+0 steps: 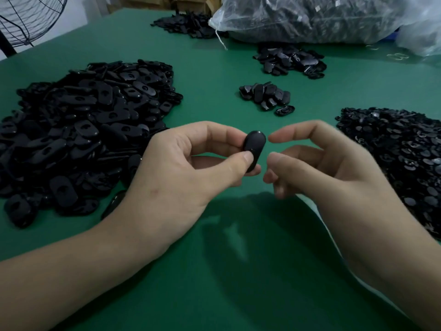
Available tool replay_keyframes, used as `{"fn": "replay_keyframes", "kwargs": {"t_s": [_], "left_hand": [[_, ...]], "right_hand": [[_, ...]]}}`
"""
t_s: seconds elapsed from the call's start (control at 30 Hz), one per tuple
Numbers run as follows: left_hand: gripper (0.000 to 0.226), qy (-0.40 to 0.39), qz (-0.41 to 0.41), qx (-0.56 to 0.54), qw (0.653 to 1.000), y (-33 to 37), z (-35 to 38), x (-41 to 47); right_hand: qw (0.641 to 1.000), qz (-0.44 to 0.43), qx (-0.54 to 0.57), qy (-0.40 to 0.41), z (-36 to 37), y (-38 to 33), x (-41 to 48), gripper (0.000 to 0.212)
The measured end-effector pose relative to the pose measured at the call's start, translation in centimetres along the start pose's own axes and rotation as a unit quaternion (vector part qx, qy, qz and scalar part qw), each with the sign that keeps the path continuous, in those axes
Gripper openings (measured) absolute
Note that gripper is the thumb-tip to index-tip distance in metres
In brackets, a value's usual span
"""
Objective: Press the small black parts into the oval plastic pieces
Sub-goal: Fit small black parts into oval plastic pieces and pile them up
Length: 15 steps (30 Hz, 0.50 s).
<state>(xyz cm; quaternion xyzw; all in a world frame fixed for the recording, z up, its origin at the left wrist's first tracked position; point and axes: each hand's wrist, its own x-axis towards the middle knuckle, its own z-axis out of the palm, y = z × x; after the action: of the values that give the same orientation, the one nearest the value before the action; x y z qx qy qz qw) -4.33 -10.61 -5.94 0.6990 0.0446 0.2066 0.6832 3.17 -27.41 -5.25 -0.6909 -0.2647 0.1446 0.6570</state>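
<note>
The oval plastic piece (254, 145) is held above the green bench (214, 271), roughly upright, pinched by the left hand (191, 168) with the thumb on its lower near face and the fingers behind it. The right hand (334, 168) hovers just beside it without touching, forefinger and thumb parted and the other fingers loosely curved, and nothing shows between them. The side of the piece facing the camera looks smooth and domed; whether a small black part already sits in it cannot be told, since the thumb covers the lower half and everything is black on black. My reading is that this is the join between two cycles: one piece is in hand and the pressing hand is free. If the piece has no insert, the next move calls for the right hand to reach to the heap of small black parts (393, 158) at the right, pick out a single one, line it up with the recess and push it home against the left thumb's support. If it is already fitted, it probably belongs with the small cluster of pieces (265, 95) beyond the hands, and a fresh one would come from the large pile of oval pieces (83, 127) on the left.
</note>
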Motion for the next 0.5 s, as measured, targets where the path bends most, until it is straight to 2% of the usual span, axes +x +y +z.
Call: {"fn": "replay_keyframes", "kwargs": {"t_s": [0.07,0.17,0.3,0.5], "left_hand": [[0.013,-0.006,0.025,0.022,0.999,0.02,0.1,-0.22],[0.016,-0.009,0.056,0.059,0.997,0.18,0.24,-0.4],[0.021,0.003,0.095,0.107,0.99,0.17,0.33,-0.53],[0.024,0.009,0.176,0.21,0.962,0.55,0.34,-0.83]], "right_hand": [[0.996,0.052,0.065,-0.023,0.25,0.11,0.05,0.02],[0.986,0.085,0.133,-0.051,0.49,0.23,0.06,0.01],[0.976,0.106,0.175,-0.071,0.41,0.23,0.0,0.005],[0.964,0.122,0.216,-0.091,0.35,0.25,0.04,0.008]]}}
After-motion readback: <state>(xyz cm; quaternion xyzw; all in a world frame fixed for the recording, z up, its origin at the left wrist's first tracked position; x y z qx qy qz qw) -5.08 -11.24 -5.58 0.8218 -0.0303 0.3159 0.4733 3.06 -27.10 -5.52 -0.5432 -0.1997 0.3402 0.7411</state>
